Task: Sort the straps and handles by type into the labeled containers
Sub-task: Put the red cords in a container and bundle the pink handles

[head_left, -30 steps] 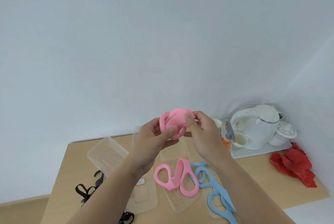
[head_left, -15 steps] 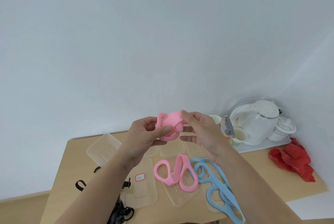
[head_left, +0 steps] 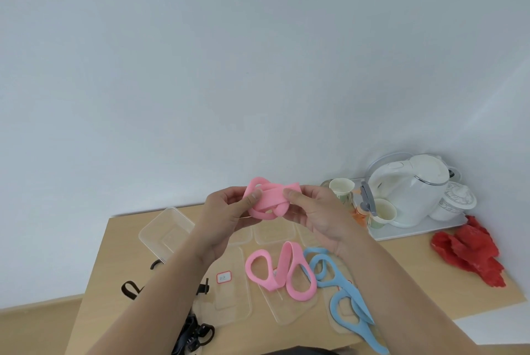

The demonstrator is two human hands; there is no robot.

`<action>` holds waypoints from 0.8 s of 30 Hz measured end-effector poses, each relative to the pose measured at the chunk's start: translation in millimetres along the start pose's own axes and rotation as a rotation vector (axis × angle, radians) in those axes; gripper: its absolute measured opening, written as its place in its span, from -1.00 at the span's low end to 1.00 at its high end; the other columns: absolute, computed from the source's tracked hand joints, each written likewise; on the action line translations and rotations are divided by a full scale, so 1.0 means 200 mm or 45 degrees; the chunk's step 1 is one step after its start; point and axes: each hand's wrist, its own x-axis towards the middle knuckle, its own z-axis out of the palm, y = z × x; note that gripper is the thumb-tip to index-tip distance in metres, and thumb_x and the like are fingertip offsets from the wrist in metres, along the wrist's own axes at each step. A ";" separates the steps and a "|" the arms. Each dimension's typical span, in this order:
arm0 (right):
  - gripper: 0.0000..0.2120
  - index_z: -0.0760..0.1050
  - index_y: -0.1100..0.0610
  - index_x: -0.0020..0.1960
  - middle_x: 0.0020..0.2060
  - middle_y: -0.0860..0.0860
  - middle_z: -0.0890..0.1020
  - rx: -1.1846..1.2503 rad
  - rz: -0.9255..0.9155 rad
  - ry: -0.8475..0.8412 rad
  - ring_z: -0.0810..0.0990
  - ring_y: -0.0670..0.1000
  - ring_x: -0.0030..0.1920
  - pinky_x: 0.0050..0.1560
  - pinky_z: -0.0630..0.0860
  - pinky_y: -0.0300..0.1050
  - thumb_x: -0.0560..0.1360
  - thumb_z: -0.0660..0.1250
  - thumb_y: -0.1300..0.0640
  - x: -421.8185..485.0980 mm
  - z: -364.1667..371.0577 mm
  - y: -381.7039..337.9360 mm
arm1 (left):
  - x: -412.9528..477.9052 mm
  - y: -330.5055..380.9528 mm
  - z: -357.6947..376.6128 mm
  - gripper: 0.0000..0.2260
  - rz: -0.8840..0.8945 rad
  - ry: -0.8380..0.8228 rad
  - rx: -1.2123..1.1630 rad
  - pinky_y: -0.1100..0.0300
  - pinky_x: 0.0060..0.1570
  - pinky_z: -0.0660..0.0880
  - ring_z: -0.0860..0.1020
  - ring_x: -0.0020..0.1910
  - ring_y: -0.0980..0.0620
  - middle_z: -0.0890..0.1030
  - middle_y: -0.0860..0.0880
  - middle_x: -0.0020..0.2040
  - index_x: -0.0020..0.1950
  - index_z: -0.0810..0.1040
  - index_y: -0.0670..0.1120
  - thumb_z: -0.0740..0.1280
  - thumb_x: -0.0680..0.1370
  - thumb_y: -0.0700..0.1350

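Note:
Raised above the table, a folded pink silicone handle (head_left: 268, 200) is held between both hands. My left hand (head_left: 229, 211) pinches its left side with thumb and fingers, and my right hand (head_left: 312, 211) pinches its right end. Below them another pink handle (head_left: 281, 271) lies over a clear lid. Beside it to the right lie blue handles (head_left: 341, 291). Black straps (head_left: 195, 331) sit at the table's near left, partly hidden by my left forearm. A clear empty container (head_left: 165, 230) stands at the back left. A lid with a red-edged label (head_left: 224, 277) lies flat.
A white kettle (head_left: 407, 194), paper cups (head_left: 341, 188) and a lidded white pot (head_left: 456, 201) stand on a tray (head_left: 415, 230) at the back right. Red crumpled material (head_left: 470, 254) lies near the table's right edge. More clear containers (head_left: 274, 230) sit behind my hands.
The folded pink handle has been turned and pulled flatter between my hands. My hands drifted slightly lower and the view shifted down a little.

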 end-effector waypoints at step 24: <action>-0.73 0.54 0.20 0.17 -0.05 0.18 0.74 0.022 0.628 0.282 0.70 0.10 -0.26 -0.34 0.57 -0.11 0.66 0.27 0.00 0.46 -0.06 0.57 | 0.84 -0.38 0.02 -0.80 -0.425 -0.123 0.882 0.01 -0.02 0.66 0.67 0.03 -0.13 0.68 -0.18 0.10 0.22 0.59 -0.20 0.35 0.60 -0.29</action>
